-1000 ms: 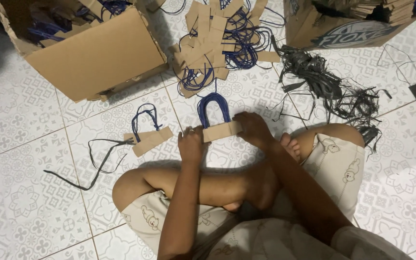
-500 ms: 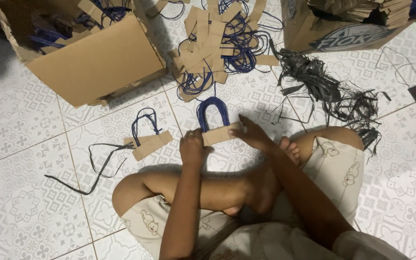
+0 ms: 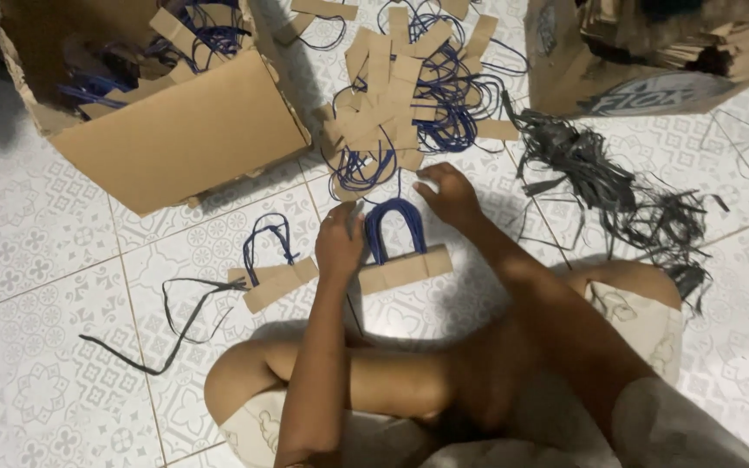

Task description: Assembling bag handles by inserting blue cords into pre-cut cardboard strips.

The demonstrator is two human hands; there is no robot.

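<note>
I sit cross-legged on a patterned tile floor. A stack of brown paper strips with blue cord loops (image 3: pixel 402 251) lies on the floor in front of my legs. My left hand (image 3: pixel 340 244) rests on its left end, fingers curled against the cord loops. My right hand (image 3: pixel 449 194) is stretched forward past the stack, its fingers at the near edge of a loose pile of paper strips and blue cords (image 3: pixel 409 95). What the right fingers hold cannot be made out. A second small bundle of strips with blue loops (image 3: pixel 275 269) lies to the left.
An open cardboard box (image 3: pixel 166 130) with more strips and cords stands at the back left. Another cardboard box (image 3: pixel 643 61) stands at the back right. A tangle of dark plastic straps (image 3: pixel 617 191) lies on the right, and one loose dark strap (image 3: pixel 175 321) on the left.
My right hand has left the right end of the stack and reached forward to the loose pile. The left hand stays on the stack, which has shifted slightly forward.
</note>
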